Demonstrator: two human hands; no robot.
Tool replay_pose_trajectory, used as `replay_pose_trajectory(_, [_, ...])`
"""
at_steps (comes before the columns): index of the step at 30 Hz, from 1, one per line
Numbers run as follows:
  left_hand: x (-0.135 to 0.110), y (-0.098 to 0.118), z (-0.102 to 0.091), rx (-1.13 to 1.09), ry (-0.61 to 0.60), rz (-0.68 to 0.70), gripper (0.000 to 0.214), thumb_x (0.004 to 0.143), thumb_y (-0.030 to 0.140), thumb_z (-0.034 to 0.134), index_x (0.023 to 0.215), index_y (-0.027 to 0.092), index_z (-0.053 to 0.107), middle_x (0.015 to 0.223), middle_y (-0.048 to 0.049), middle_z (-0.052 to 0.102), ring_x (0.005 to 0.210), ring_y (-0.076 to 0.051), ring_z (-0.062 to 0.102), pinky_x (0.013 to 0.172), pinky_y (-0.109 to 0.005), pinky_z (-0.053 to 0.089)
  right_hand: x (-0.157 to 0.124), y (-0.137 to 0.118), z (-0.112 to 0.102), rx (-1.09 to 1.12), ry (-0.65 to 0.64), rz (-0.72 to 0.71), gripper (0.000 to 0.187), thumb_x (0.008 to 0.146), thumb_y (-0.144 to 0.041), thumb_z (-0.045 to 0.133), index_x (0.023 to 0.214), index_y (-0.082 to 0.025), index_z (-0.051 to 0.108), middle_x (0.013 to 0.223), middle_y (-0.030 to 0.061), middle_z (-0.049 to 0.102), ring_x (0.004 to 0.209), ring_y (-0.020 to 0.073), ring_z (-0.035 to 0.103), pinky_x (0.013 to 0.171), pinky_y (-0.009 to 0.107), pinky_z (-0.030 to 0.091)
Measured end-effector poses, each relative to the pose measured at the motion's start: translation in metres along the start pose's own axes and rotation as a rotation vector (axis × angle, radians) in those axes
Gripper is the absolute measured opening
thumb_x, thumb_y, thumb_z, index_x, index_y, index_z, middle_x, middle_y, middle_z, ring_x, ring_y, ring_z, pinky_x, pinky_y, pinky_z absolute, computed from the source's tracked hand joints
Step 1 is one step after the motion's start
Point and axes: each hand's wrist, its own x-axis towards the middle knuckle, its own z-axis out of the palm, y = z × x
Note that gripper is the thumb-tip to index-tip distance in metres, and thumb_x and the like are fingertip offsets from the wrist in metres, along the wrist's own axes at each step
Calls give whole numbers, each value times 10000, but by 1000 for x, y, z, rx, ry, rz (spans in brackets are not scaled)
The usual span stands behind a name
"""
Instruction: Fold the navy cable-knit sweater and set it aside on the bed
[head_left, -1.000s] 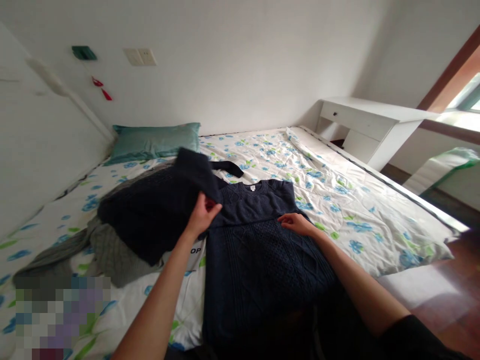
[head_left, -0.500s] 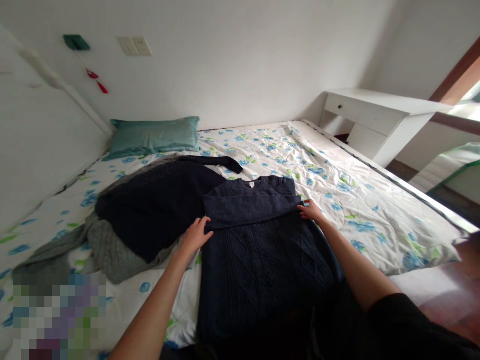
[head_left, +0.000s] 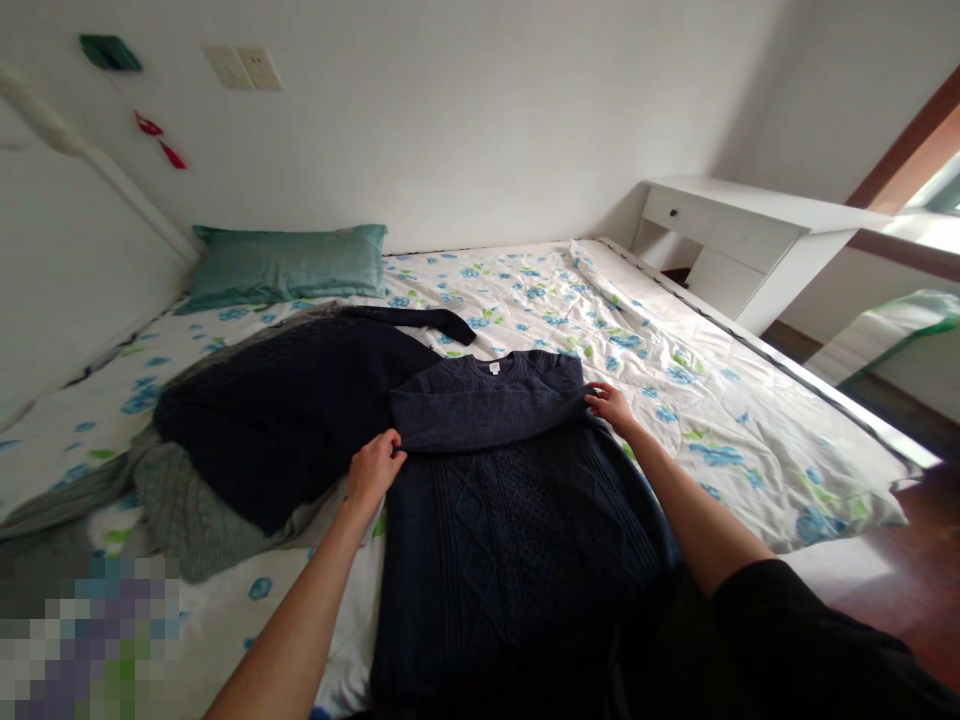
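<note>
A navy cable-knit sweater [head_left: 510, 530] lies flat on the bed, collar toward the wall, with a sleeve folded across its chest. My left hand [head_left: 373, 468] pinches the sweater's left edge at the end of that folded sleeve. My right hand [head_left: 611, 406] grips the right shoulder edge. A second dark navy garment [head_left: 285, 410] lies in a heap to the left, on top of a grey knit [head_left: 187, 510].
The bed has a white quilt with blue flowers [head_left: 675, 400] and a teal pillow [head_left: 289, 268] by the wall. A white desk [head_left: 750, 245] stands at the far right. Wooden floor [head_left: 900, 590] shows beyond the bed's right edge.
My left hand laid the raised sleeve down across the sweater's chest and now holds the left edge. My right hand slid from the chest out to the right shoulder.
</note>
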Motion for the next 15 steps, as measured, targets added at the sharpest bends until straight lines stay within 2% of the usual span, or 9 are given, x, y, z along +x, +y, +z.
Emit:
replay_pose_trajectory(3, [4, -8, -12, -13, 72, -126, 85, 973, 336, 653, 1022, 268, 662, 958, -39, 758, 887, -258, 720, 689, -302, 394, 15, -12, 5, 128, 8, -184, 593, 807, -485, 858, 1314, -199, 744, 959, 28, 786, 667, 127, 660, 668, 268, 613])
replay_pose_trajectory(5, [5, -12, -12, -9, 32, -156, 86, 958, 355, 647, 981, 272, 650, 881, -24, 730, 833, -254, 703, 675, -301, 373, 23, -14, 7, 154, 29, -244, 592, 818, -485, 827, 1332, -202, 741, 1022, 45, 798, 703, 135, 680, 706, 282, 629])
replay_pose_trajectory(6, [5, -13, -11, -17, -28, -136, 76, 939, 343, 652, 962, 271, 651, 858, -17, 719, 813, -245, 696, 676, -297, 377, 25, -12, 8, 150, 34, -247, 577, 828, -467, 812, 1336, -205, 740, 1041, 47, 802, 715, 137, 690, 721, 284, 635])
replay_pose_trajectory(9, [5, -17, -1, -79, -243, 27, 127, 839, 281, 694, 964, 262, 711, 874, -3, 721, 822, -219, 700, 716, -279, 437, 25, 4, 8, 14, 26, -127, 519, 836, -393, 809, 1317, -207, 748, 1010, 41, 806, 712, 137, 707, 734, 289, 645])
replay_pose_trajectory(10, [5, -19, 2, -96, -281, 65, 167, 816, 272, 701, 978, 258, 739, 896, -5, 727, 840, -217, 708, 733, -277, 457, 23, 11, 6, -56, 19, -70, 506, 828, -367, 826, 1301, -203, 758, 974, 38, 805, 697, 138, 707, 727, 290, 644])
replay_pose_trajectory(12, [8, -22, 7, -107, -276, 74, 205, 817, 286, 700, 1000, 255, 786, 940, -21, 738, 882, -225, 726, 761, -282, 493, 21, 23, 1, -161, 8, 12, 490, 804, -321, 865, 1269, -193, 777, 903, 32, 797, 663, 141, 702, 710, 289, 637])
replay_pose_trajectory(15, [16, -26, 10, -117, -156, 55, 228, 878, 297, 650, 1027, 251, 816, 1067, -54, 764, 969, -235, 752, 837, -289, 545, 21, 32, -6, -212, 10, 73, 449, 827, -308, 871, 1249, -180, 791, 864, 35, 794, 655, 147, 702, 687, 272, 615])
